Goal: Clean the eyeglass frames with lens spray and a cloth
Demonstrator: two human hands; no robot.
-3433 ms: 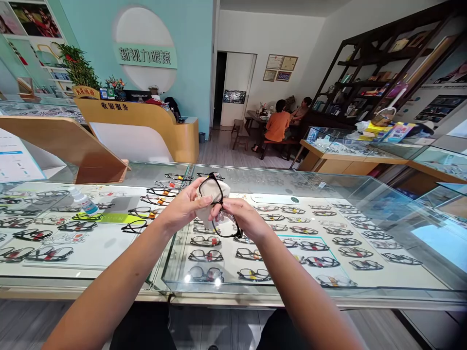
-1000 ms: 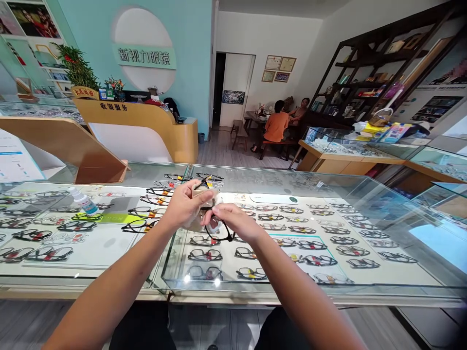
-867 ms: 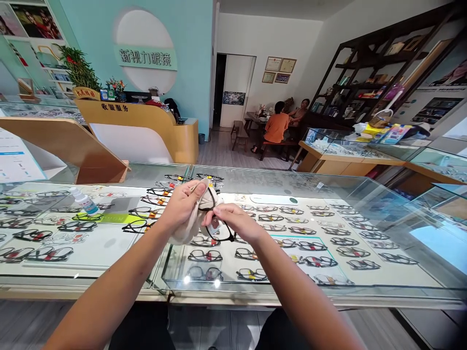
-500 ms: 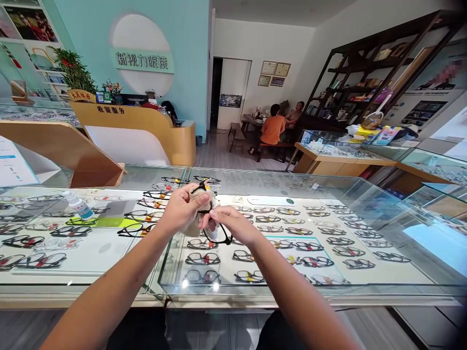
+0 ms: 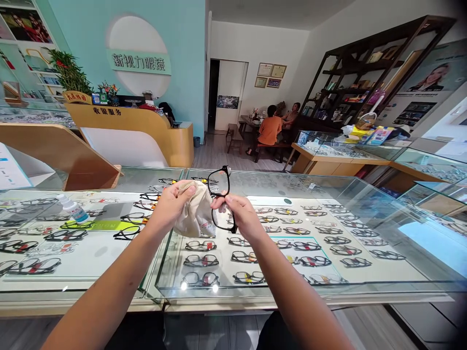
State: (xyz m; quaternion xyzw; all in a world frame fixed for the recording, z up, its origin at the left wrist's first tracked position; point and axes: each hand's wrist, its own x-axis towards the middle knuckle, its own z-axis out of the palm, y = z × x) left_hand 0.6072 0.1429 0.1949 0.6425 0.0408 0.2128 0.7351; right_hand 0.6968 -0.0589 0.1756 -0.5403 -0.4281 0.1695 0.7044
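Note:
A cream cloth (image 5: 195, 214) hangs from my left hand (image 5: 175, 201), whose fingers pinch its upper edge. Just right of it, my right hand (image 5: 237, 209) grips a pair of black-framed eyeglasses (image 5: 229, 182) near the middle of the frame. The eyeglasses are turned on end, one lens above my fingers and the other below. The cloth is close beside the frame; whether they touch I cannot tell. Both hands are above the glass display case (image 5: 328, 187), in which rows of eyeglasses lie on white panels. A white spray bottle (image 5: 74, 209) with a blue label stands on the left.
A wooden stand (image 5: 73, 153) rises at the left of the counter. Further back are a yellow cash desk (image 5: 178, 141), another display case (image 5: 321, 153) and a dark shelf unit (image 5: 350, 78). Two people sit at a table; one wears an orange top (image 5: 270, 131).
The cloth, earlier wrapped round part of the eyeglasses, now hangs apart to the left in my left hand. My right hand has turned the eyeglasses upright on end.

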